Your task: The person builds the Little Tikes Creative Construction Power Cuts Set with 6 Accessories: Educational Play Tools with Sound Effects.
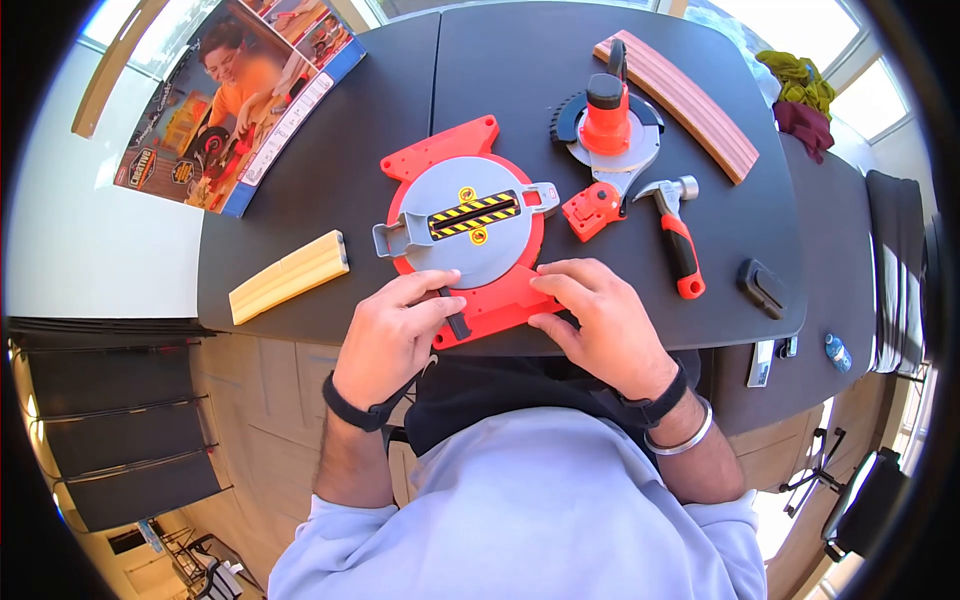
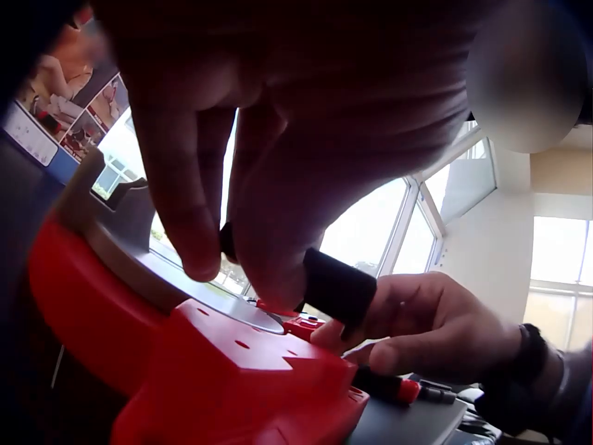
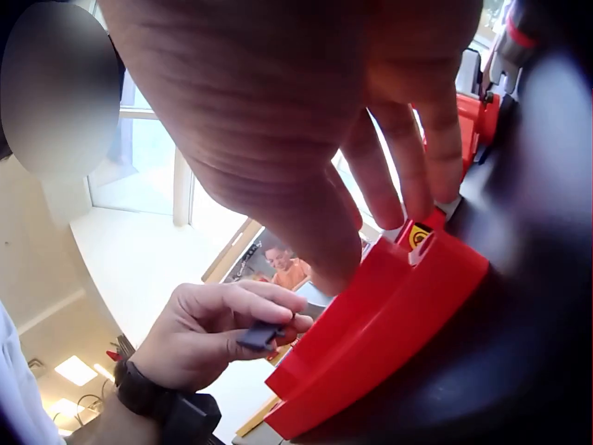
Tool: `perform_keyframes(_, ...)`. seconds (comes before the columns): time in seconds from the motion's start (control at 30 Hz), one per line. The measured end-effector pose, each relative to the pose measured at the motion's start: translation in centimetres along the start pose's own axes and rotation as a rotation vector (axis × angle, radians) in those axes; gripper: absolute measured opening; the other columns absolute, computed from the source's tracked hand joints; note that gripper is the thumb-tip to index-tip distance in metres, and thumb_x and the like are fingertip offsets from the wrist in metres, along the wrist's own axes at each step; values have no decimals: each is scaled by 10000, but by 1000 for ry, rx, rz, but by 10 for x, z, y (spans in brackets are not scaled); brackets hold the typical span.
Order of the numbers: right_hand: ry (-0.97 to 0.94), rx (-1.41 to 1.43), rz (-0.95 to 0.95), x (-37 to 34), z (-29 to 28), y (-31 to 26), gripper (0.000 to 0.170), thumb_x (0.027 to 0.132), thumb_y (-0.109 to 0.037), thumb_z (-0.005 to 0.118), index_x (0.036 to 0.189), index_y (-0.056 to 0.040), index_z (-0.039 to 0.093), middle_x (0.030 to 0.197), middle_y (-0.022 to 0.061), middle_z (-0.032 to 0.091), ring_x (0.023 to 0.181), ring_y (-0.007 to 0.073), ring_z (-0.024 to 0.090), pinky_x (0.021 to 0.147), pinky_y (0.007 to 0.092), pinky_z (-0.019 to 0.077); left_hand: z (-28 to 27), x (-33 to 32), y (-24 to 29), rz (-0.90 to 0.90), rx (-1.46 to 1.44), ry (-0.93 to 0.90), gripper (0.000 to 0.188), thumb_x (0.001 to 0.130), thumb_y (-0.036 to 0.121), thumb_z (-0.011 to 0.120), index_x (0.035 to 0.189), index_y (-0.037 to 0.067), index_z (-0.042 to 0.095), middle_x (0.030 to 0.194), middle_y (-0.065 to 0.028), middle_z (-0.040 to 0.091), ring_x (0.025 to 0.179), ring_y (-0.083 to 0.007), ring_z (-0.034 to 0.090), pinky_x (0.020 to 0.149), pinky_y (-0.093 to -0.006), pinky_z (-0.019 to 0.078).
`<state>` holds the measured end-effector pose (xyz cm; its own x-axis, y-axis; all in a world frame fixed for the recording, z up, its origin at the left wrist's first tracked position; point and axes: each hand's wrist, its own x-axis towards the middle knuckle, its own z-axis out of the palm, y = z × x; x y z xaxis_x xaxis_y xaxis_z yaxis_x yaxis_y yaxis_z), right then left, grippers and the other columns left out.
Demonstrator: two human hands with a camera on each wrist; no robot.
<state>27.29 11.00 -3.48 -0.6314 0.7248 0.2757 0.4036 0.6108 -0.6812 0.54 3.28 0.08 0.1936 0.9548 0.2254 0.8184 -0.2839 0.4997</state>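
In the head view, a toy saw base (image 1: 490, 318) lies at the table's near edge, red with a round grey turntable (image 1: 460, 195) and a striped yellow-and-black slot. My left hand (image 1: 385, 325) pinches a small black plastic piece (image 1: 458, 326) between thumb and fingers over the base's near left part. The same black piece (image 2: 340, 286) sticks out past the fingers in the left wrist view. My right hand (image 1: 615, 325) holds the base's near right edge, thumb at the near side and fingers on top.
Right of the base lie a toy circular saw (image 1: 605, 130), a toy hammer (image 1: 680, 245) and a black case (image 1: 763, 288). Behind them is a curved wood-look strip (image 1: 685, 105). A pale wood-look block (image 1: 290, 277) and a picture box (image 1: 235, 110) stand to the left.
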Motion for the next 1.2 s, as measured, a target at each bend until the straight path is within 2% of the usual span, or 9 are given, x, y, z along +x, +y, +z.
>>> perform_keyframes(0.37,-86,19,-70,-3,26,-24,402,898,-111,854,1253,-3,700,1242,162,682,1121,354,707,935,432,624,-8,-4,-13,-139,45,68,316,836,-125,764,1098,35,837,1306,-143,806,1073,-332,807,899,-374,666)
perform_keyframes(0.5,-239,120,-150,3,19,-22,391,878,-121,862,1220,-5,712,1232,157,681,1129,345,699,957,437,613,-6,-8,-13,-179,47,67,296,821,-102,789,1081,33,834,1347,-138,791,1132,-338,784,948,-392,651)
perform_keyframes(0.6,-51,-102,-215,19,1,-17,348,821,-107,873,1126,-18,730,1261,155,681,1236,362,647,1054,462,557,-9,-10,-12,-113,63,-5,249,801,-69,829,1033,23,823,1412,-136,758,1247,-359,716,1005,-421,622)
perform_keyframes(0.7,67,-339,-115,32,-17,-12,354,840,-114,880,1155,-40,737,1355,181,672,1346,391,607,1129,513,516,-7,-15,-7,-122,46,-28,223,782,-41,860,990,19,808,1457,-132,731,1332,-384,642,1059,-452,585)
perform_keyframes(0.87,-5,-539,-30,33,-25,18,402,849,-144,897,1219,-53,770,1426,170,680,1432,376,573,1203,520,475,-4,-17,-6,-108,48,-7,224,777,-38,866,984,26,806,1463,-130,727,1348,-390,634,1083,-465,571)
perform_keyframes(0.97,40,-467,35,33,-31,26,413,834,-165,913,1202,-42,773,1431,158,687,1438,368,574,1221,514,463,-3,-16,-7,-114,27,5,223,773,-36,868,978,27,804,1460,-128,728,1346,-389,635,1090,-467,567)
perform_keyframes(1.03,29,-499,59,35,-37,29,440,825,-183,925,1203,-23,766,1462,185,670,1455,383,564,1232,502,460,-3,-16,-6,-112,24,10,222,772,-37,868,974,26,802,1459,-128,728,1345,-389,635,1089,-466,568)
perform_keyframes(1.1,41,-714,105,36,-37,34,451,824,-184,928,1204,-9,760,1497,221,638,1472,397,550,1229,500,469,-2,-15,-5,-123,38,5,219,771,-41,866,968,24,797,1452,-128,729,1345,-391,634,1089,-465,568)
perform_keyframes(1.2,11,-527,-5,41,-32,22,550,824,-178,928,1301,-9,715,1522,250,605,1480,417,542,1229,500,474,-1,-16,-6,-122,40,7,221,768,-45,863,968,23,796,1445,-131,732,1348,-391,633,1089,-462,568)
